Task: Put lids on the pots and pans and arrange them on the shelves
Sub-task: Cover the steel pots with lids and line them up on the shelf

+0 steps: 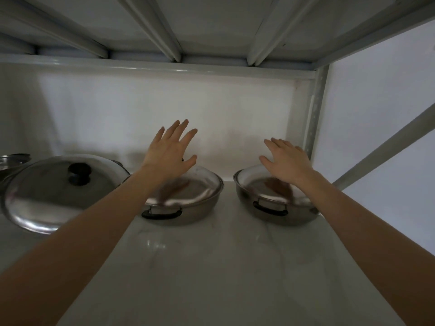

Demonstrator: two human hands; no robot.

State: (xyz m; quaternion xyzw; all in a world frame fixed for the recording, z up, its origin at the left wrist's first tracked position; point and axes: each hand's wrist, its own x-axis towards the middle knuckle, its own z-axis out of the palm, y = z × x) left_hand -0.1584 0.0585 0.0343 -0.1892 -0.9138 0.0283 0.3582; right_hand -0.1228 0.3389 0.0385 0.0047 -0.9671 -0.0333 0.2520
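Observation:
Two shallow steel pots with black side handles stand side by side on the white shelf (211,267). The left pot (188,214) carries a glass lid (200,184); the right pot (270,212) also seems to have a clear lid, its knob hidden. My left hand (170,151) hovers above the left pot with fingers spread and holds nothing. Fingers apart and equally empty, my right hand (286,161) hangs over the right pot. A large steel lid with a black knob (58,191) covers a big pan at the far left.
Another steel pot (11,161) peeks out at the far left edge. The underside of the shelf above (211,27) is close overhead. A metal upright (313,114) and a diagonal brace (381,147) bound the right side. The wall lies behind.

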